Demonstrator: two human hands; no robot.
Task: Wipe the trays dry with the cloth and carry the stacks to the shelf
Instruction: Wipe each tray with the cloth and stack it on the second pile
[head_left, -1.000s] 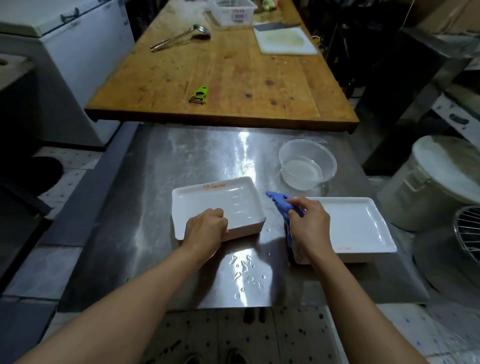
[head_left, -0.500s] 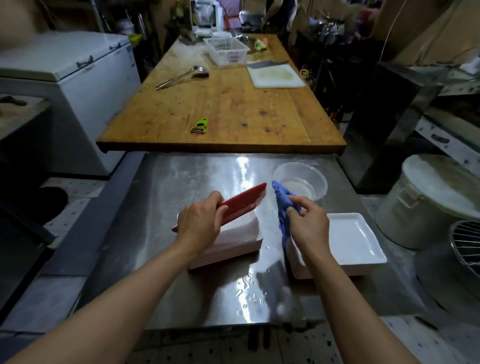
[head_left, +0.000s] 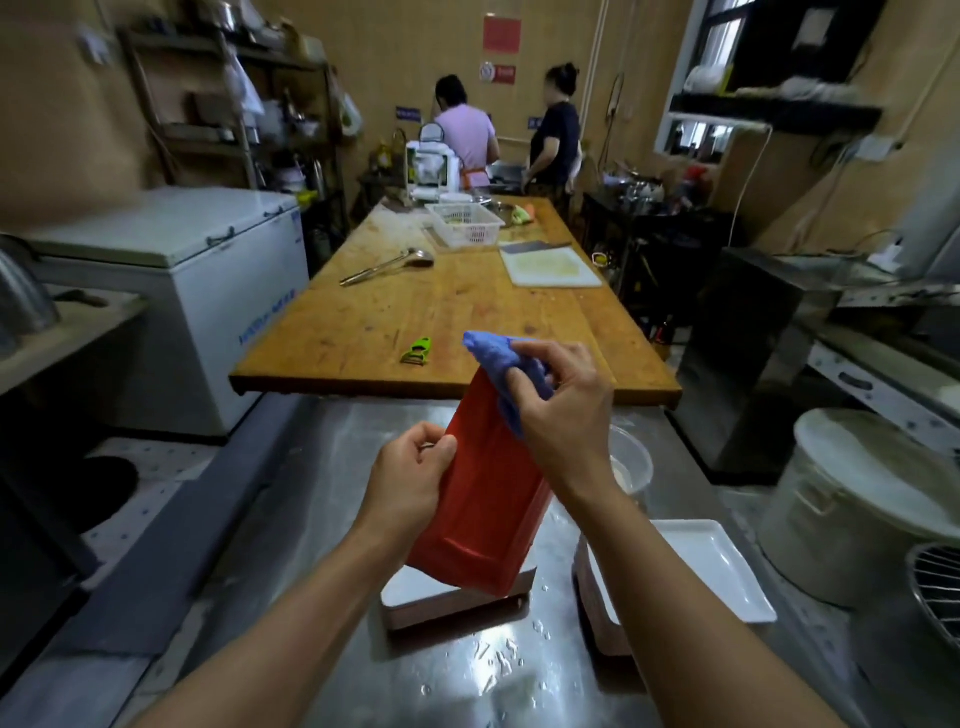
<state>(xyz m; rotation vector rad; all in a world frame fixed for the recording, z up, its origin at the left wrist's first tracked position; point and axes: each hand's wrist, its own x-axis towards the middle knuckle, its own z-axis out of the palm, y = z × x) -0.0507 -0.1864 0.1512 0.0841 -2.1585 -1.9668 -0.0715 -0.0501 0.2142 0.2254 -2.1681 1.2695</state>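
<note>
My left hand grips the left edge of a tray lifted upright above the steel table, its red underside facing me. At the tray's top right, my right hand holds a crumpled blue cloth against it. Below the raised tray a stack of trays stays on the table, mostly hidden by it. A second stack with a white tray on top lies to the right, beside my right forearm.
The wet steel table butts against a long wooden table holding a green peeler, ladle, basket and cutting board. A clear plastic bowl sits behind my right wrist. A white bucket stands right, a freezer left. Two people work at the back.
My left hand lifted the top tray off the left stack and turned it upright, red underside toward me. My right hand rose with the cloth to the tray's top. My view tilted upward.
</note>
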